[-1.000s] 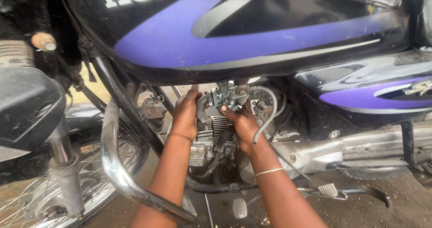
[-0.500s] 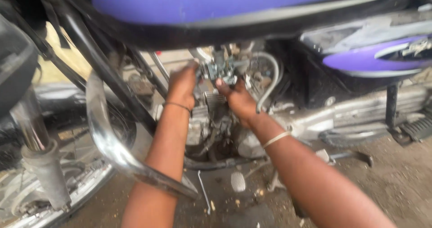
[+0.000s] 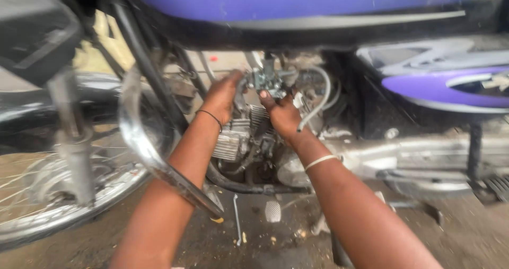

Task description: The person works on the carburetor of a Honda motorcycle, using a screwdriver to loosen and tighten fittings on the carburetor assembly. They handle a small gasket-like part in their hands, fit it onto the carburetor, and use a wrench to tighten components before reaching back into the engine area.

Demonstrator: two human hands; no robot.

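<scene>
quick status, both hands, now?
Left hand: fingers closed on the carburetor.
Right hand: fingertips touching the carburetor from below; grip cannot be told.

two bare hands reach under the purple fuel tank (image 3: 297, 1) of a motorcycle. the left hand (image 3: 222, 95) and the right hand (image 3: 282, 115) both grip a small grey metal carburettor (image 3: 269, 79), one on each side, just above the finned silver engine block (image 3: 233, 139). a curved chrome crash bar (image 3: 146, 149) crosses the left forearm. a spoked front wheel (image 3: 47, 194) stands at left.
</scene>
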